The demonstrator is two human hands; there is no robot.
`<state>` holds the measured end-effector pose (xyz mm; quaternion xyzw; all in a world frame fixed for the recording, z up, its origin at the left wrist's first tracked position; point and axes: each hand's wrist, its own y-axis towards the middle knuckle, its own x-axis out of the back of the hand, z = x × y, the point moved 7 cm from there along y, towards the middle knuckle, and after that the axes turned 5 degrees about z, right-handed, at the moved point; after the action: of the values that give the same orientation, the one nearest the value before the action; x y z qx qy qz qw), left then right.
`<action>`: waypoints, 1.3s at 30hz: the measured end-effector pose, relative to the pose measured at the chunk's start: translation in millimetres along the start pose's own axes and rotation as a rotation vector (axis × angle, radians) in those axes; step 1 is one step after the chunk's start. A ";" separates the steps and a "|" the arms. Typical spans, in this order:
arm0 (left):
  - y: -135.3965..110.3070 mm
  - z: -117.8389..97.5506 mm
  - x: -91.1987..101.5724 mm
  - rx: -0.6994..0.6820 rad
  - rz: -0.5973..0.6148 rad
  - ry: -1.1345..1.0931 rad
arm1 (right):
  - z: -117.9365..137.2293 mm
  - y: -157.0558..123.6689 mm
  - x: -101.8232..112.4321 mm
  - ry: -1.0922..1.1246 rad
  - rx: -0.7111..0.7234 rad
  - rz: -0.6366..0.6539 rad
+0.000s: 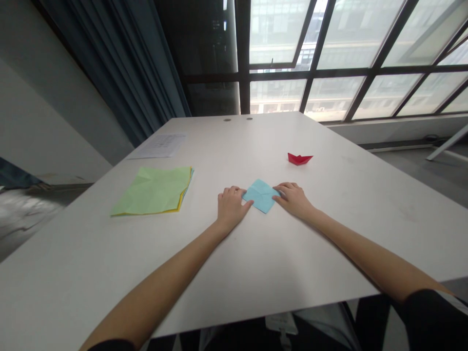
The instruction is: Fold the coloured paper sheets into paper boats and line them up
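A small folded light blue paper (261, 196), shaped like a diamond with crease lines, lies at the middle of the white table. My left hand (232, 204) pinches its left corner, thumb on top and fingers at the edge. On the opposite side, my right hand (293, 199) grips the right corner between thumb and fingers. The undersides of both corners are hidden by my fingers. Beyond my right hand sits a red folded paper boat (300, 159), apart from the blue paper.
To the left lies a stack of coloured paper sheets (155, 191), green on top with yellow and blue edges showing. Behind it is a printed white sheet (159, 146). The white table (234, 273) reaches back toward windows (278, 92) and a dark blue curtain (127, 63).
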<state>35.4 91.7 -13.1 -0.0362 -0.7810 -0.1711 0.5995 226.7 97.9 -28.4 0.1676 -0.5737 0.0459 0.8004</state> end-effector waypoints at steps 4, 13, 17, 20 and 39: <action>-0.3 0.8 1.7 0.017 -0.020 -0.030 | -2.0 1.1 2.2 0.090 -0.010 -0.045; 0.7 3.7 1.1 -0.003 -0.021 -0.087 | 0.5 1.0 7.2 0.174 0.086 -0.092; -0.2 0.9 1.9 -0.023 -0.027 -0.073 | 11.8 -3.5 8.7 0.075 0.179 -0.058; -1.7 -10.1 1.9 -0.156 -0.020 -0.076 | 21.0 -6.3 8.7 0.022 0.226 -0.034; -1.9 -10.3 3.7 -0.101 -0.016 0.086 | 40.1 -10.4 7.8 -0.025 0.244 0.045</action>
<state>43.4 86.2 -7.8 -0.0529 -0.7451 -0.2167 0.6286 195.9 74.4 -11.9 0.2513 -0.5773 0.1312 0.7658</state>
